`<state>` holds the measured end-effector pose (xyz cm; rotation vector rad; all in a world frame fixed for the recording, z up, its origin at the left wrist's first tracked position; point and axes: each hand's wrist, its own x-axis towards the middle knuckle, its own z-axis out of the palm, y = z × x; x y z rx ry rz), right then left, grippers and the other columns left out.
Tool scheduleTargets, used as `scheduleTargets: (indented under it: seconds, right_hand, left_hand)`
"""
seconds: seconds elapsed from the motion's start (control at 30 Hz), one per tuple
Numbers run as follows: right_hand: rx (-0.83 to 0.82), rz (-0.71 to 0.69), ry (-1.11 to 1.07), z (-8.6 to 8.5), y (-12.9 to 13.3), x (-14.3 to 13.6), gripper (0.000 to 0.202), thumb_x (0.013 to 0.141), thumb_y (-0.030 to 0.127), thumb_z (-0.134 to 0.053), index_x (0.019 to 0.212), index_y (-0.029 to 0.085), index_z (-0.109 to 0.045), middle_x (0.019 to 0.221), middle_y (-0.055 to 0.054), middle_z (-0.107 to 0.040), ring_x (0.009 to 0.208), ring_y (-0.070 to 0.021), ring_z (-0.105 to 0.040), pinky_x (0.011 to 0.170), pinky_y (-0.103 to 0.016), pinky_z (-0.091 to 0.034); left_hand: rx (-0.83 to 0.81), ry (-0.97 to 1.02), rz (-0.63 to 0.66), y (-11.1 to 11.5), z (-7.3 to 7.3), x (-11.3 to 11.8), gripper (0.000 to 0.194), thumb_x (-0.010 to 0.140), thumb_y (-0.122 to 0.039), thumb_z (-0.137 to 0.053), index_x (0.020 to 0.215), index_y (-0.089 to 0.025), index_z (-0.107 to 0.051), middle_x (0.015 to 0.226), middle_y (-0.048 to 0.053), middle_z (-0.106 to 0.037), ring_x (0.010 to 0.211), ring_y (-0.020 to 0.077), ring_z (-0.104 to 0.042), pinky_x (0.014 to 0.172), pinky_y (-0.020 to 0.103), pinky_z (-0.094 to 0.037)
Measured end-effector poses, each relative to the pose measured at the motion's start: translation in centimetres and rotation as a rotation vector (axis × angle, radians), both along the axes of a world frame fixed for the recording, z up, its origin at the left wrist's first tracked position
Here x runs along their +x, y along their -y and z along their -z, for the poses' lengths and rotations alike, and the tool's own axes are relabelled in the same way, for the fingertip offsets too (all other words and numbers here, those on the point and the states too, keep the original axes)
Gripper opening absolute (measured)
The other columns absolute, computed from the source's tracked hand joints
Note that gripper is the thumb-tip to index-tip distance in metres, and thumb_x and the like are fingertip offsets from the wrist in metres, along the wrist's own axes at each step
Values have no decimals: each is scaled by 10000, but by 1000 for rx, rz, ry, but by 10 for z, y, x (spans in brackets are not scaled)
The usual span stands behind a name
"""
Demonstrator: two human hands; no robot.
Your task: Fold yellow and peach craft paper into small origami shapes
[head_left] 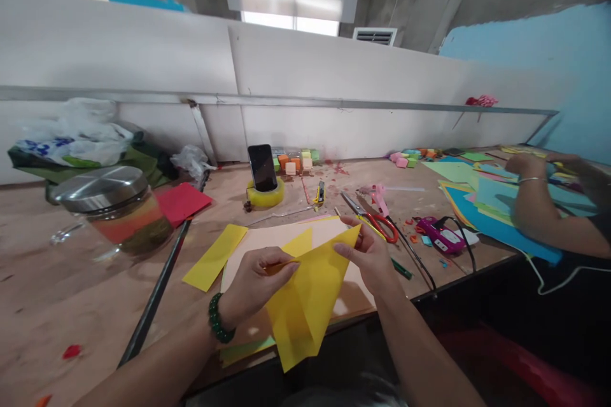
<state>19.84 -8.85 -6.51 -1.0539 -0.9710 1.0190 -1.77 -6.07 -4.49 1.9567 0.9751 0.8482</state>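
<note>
A yellow sheet of paper, folded with pointed corners, is held up between both hands over a stack of pale paper. My left hand, with a green bead bracelet at the wrist, pinches the paper's left edge. Near its upper right corner my right hand grips it, thumb in front and fingers partly hidden behind. A yellow paper strip lies just left of the stack. Red-handled scissors rest beyond my right hand.
Left stand a glass jar and a red sheet. A phone leans in a tape roll. A cutter, pink glue gun and purple device lie behind. Another person's arm reaches over coloured paper at right.
</note>
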Motion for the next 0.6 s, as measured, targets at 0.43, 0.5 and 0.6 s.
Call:
scheduleTargets:
  seconds: [0.43, 0.5, 0.6]
  right_hand:
    - [15, 107, 9, 6, -2, 14, 603, 615, 438, -794, 1118, 207, -553, 693, 29, -680, 672, -168, -657, 654, -314, -548]
    - [20, 113, 19, 7, -3, 15, 593, 622, 438, -789, 1119, 208, -561, 660, 41, -656, 658, -164, -647, 640, -311, -544]
    - [27, 137, 30, 8, -3, 17, 595, 595, 417, -815, 1096, 204, -576, 610, 64, -606, 611, -141, -615, 608, -286, -528]
  left_hand:
    - [-51, -5, 26, -3, -1, -1, 288, 738, -405, -568, 605, -163, -651, 584, 20, -617, 584, 148, -522, 564, 243, -412]
    - [-76, 2, 34, -5, 0, -1, 291, 734, -412, -569, 620, -159, -657, 590, 21, -619, 586, 148, -517, 560, 243, -410]
    - [-62, 2, 25, -7, -1, -3, 277, 732, -399, -575, 612, -161, -650, 587, 19, -618, 580, 144, -512, 561, 243, -410]
